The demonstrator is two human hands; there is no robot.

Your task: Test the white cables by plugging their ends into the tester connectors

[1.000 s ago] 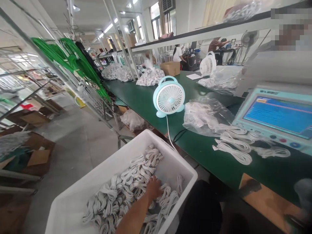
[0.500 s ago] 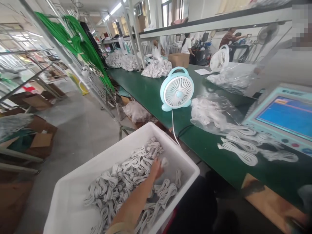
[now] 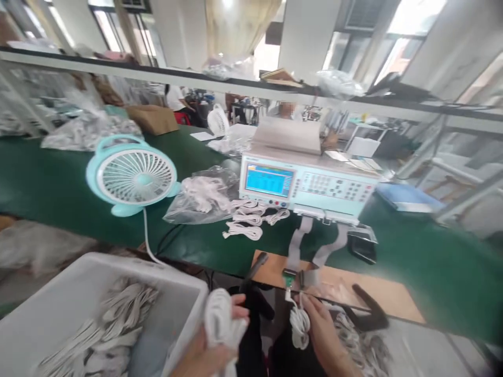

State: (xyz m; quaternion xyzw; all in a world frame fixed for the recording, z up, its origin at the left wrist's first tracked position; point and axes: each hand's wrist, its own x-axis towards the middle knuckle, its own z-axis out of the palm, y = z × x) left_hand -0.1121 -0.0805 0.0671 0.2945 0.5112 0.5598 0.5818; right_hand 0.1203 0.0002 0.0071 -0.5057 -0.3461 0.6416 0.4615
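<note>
A smooth green tabletop (image 3: 212,251) spreads beyond the hands. Below its edge, at left, a white plastic tub (image 3: 184,293) holds a heap of dull white looped cables (image 3: 118,324). On the table stand a boxy pale-blue tester (image 3: 330,183), its lettering too blurred to read, and a round, ribbed fan (image 3: 137,175); between them lies a crinkled clear bag (image 3: 204,193) of white cables. The left hand (image 3: 208,358) grips a bundled white cable (image 3: 218,317) beside the tub; the right hand (image 3: 324,327) pinches a coiled white cable (image 3: 301,327) whose plug meets a small green connector (image 3: 288,281)
</note>
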